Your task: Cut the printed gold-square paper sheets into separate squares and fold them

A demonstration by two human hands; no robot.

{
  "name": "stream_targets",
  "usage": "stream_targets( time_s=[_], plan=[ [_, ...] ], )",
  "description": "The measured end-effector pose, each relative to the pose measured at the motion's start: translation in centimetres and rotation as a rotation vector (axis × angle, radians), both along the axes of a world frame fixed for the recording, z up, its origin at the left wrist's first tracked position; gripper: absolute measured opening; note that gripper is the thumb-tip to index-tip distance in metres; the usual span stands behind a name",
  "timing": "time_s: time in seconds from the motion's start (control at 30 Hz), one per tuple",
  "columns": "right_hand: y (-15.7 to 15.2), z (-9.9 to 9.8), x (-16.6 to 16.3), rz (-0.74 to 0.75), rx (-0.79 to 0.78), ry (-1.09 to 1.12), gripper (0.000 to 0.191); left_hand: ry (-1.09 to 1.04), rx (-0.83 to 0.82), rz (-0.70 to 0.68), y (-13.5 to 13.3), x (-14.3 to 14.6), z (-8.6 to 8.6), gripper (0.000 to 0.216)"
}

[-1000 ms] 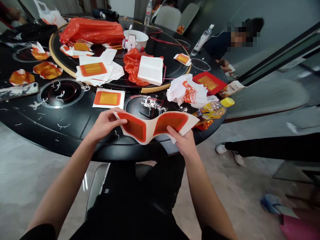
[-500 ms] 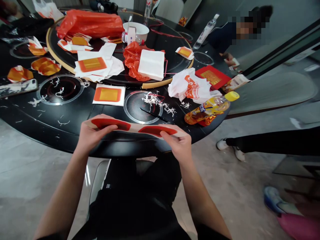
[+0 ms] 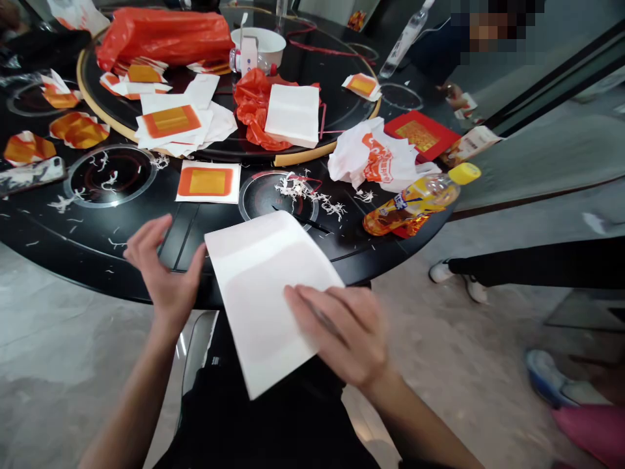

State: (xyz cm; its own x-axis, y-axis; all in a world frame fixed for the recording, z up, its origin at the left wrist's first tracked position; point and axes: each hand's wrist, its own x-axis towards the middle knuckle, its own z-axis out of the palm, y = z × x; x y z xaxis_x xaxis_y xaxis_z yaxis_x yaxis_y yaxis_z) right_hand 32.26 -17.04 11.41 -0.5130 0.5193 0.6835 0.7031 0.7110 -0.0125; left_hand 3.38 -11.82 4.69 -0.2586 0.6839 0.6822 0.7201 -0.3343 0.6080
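A sheet of paper (image 3: pixel 263 293) hangs tilted over my lap and the table's near edge, its white side towards me. My right hand (image 3: pixel 349 326) grips its right edge, fingers on the white face and slightly blurred; the thumb is hidden. Just left of the sheet, my left hand (image 3: pixel 168 267) is open, fingers curved and apart from the thumb, holding nothing. Beyond them on the black table (image 3: pixel 146 228) lies a white sheet with an orange and gold rectangle (image 3: pixel 208 182). A thin black stick-like tool (image 3: pixel 307 223) rests partly behind the held paper, near white paper shreds (image 3: pixel 297 189).
On the turntable sit a printed paper pile (image 3: pixel 170 122), a white paper stack (image 3: pixel 293 112), a red plastic bag (image 3: pixel 166 39) and a bowl (image 3: pixel 268 45). A drink bottle (image 3: pixel 410 203) lies by a white bag (image 3: pixel 366 156) at right. Another person's hand (image 3: pixel 456 98) shows beyond.
The paper was stretched between both hands with red printed patches showing. My left hand has let go and moved left; my right hand has turned the sheet so its white side shows.
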Motion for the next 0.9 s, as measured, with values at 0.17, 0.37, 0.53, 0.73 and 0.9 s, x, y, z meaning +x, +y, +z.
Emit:
stream_targets(
  time_s=[0.17, 0.37, 0.53, 0.73, 0.9],
  plan=[
    [-3.6, -5.5, -3.3, -0.047, -0.208, -0.011, 0.031, 0.436, -0.220, -0.413, -6.4, 0.9, -3.2, 0.055],
    [-2.5, -6.6, -0.8, 0.029, -0.467, 0.010, 0.046, 0.359, -0.290, -0.439, -6.9, 0.8, -4.7, 0.029],
    [2.3, -7.2, 3.4, -0.127, -0.902, 0.346, 0.030, 0.220, -0.412, -0.440, -5.8, 0.7, -3.2, 0.010],
    [4.3, -9.7, 1.2, -0.304, -1.001, 0.413, 0.018, 0.168, -0.516, -0.383, -5.8, 1.2, -2.5, 0.007],
    [4.5, -9.8, -0.6, -0.465, -0.948, 0.385, 0.029, 0.111, -0.524, -0.162, -5.5, 2.5, -2.6, 0.006]
  ],
)
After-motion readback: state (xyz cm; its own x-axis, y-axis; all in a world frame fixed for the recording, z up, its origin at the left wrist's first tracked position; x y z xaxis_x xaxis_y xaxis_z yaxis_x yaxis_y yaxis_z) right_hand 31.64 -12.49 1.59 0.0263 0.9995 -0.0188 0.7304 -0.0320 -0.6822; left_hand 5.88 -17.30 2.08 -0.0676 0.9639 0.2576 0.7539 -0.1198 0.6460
